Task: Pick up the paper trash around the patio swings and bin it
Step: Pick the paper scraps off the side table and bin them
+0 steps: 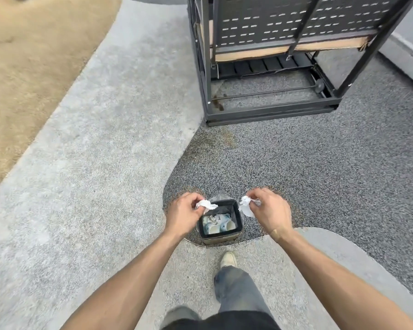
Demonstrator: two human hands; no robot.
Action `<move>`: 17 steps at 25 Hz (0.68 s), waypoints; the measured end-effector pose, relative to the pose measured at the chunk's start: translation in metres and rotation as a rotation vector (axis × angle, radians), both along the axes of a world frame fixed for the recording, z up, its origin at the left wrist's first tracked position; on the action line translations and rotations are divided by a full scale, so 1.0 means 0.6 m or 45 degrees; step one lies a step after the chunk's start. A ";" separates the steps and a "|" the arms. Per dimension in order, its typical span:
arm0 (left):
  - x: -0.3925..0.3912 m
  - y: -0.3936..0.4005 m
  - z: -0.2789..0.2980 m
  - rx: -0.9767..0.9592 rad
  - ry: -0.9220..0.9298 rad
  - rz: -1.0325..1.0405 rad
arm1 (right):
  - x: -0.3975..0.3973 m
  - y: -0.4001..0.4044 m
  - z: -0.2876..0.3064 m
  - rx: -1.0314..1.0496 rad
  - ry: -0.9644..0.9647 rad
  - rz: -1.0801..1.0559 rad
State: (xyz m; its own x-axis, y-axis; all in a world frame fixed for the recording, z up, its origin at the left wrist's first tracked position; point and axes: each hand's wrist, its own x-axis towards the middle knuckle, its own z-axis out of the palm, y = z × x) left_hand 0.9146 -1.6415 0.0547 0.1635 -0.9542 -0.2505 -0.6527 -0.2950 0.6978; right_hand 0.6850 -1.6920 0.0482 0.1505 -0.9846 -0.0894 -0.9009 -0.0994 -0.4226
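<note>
Crumpled paper point(206, 206) is pinched in the left hand point(185, 215) and another wad point(246, 206) in the right hand point(271, 211), both above a small bin point(239, 221) between them. Its blurred contents resist identification. Beyond the hands, a swing frame point(267, 110) is cut off at the top.

Crumpled white paper wad point(206, 205), pinched above small square bin point(239, 216); second wad point(245, 206) likewise; bin upright, holding paper trash.
</note>
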 end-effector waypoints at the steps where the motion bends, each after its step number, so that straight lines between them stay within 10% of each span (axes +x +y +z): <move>1: -0.003 -0.016 -0.015 0.028 -0.011 0.011 | -0.002 -0.020 -0.016 0.040 -0.004 0.008; 17: 0.027 -0.120 -0.466 0.475 -0.080 0.039 | 0.053 -0.110 -0.454 0.633 0.084 -0.054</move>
